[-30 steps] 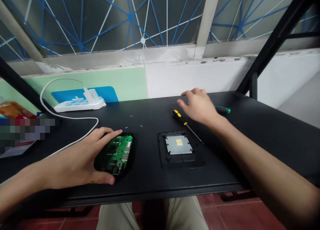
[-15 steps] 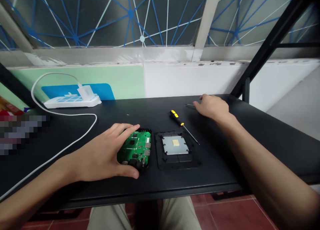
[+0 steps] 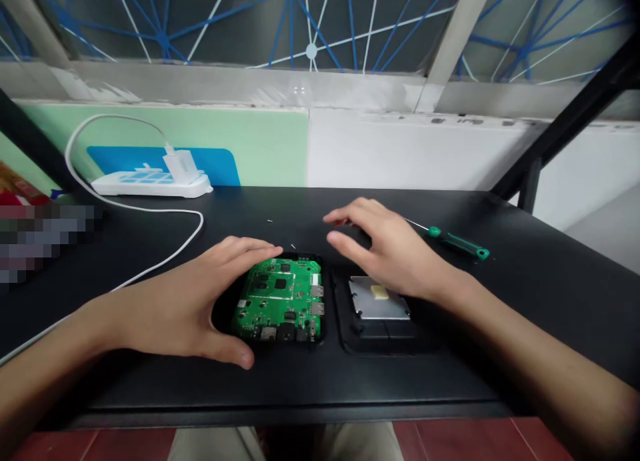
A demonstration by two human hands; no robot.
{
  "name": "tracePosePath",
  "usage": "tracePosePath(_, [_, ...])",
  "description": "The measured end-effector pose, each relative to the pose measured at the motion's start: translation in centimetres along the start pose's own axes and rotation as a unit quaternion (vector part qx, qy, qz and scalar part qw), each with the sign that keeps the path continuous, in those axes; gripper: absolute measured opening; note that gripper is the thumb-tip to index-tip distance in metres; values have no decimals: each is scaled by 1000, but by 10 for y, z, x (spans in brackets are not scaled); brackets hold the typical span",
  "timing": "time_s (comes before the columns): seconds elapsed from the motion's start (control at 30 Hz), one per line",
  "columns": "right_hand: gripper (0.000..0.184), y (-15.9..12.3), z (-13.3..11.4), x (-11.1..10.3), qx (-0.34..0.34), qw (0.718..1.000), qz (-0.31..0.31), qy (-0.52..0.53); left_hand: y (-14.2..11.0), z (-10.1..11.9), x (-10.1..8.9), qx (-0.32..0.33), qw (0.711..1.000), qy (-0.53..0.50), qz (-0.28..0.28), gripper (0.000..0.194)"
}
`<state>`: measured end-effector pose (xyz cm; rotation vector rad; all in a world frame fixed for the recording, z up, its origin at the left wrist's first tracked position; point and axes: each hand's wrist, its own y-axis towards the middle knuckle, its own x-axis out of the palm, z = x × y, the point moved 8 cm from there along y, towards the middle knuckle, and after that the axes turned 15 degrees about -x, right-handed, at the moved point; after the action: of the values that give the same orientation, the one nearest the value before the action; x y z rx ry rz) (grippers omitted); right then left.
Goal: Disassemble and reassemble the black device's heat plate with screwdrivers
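A green circuit board [image 3: 280, 297] sits in a black square casing in front of me. My left hand [image 3: 185, 307] curves around its left side, thumb and fingers spread, index fingertip at the casing's back edge. My right hand [image 3: 385, 244] hovers over the back of a black cover, fingers apart and nothing visible in them. On that cover lies a silver metal plate [image 3: 367, 301] bearing a small cream pad [image 3: 380, 292]. A green-handled screwdriver [image 3: 457, 243] rests behind my right forearm, its shaft tip hidden by the hand. The yellow-and-black screwdriver seen earlier is out of sight.
Tiny screws [image 3: 293, 246] lie behind the casing on the black table [image 3: 290, 387]. A white power strip [image 3: 155, 184] with a plugged-in charger [image 3: 181, 166] stands at the back left. Its white cable [image 3: 165, 264] loops across the left side. A wall and window close off the back.
My right hand has come left and nearer, leaving the green screwdriver on the table. My left hand has drawn slightly back from the board, exposing more of it. The view has shifted.
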<state>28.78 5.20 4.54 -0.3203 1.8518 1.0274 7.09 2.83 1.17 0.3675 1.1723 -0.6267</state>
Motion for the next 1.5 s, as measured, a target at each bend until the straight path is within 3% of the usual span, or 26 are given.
tracePosePath(0.17, [39,-3,-32,17,-38,992,-91,77,1,-2,3,-16,1000,6,-2,114])
tracePosePath(0.4, [53,-8,-35,24,-2,982,-166,94,4,-3,4,-40,999,16,10,114])
tracePosePath(0.63, [69,-12,-46,24,-52,974,-192,107,5,-4,3,-48,998,7,35,115])
tracePosePath(1.17, [59,-14,-44,28,-40,969,-204,135,7,-5,6,-59,998,-16,11,116])
tracePosePath(1.4, [63,-14,-43,28,-14,968,-199,149,7,-5,6,-79,997,-22,5,121])
tracePosePath(1.5, [64,-14,-44,28,-16,969,-195,148,9,-3,4,-74,997,-33,7,114])
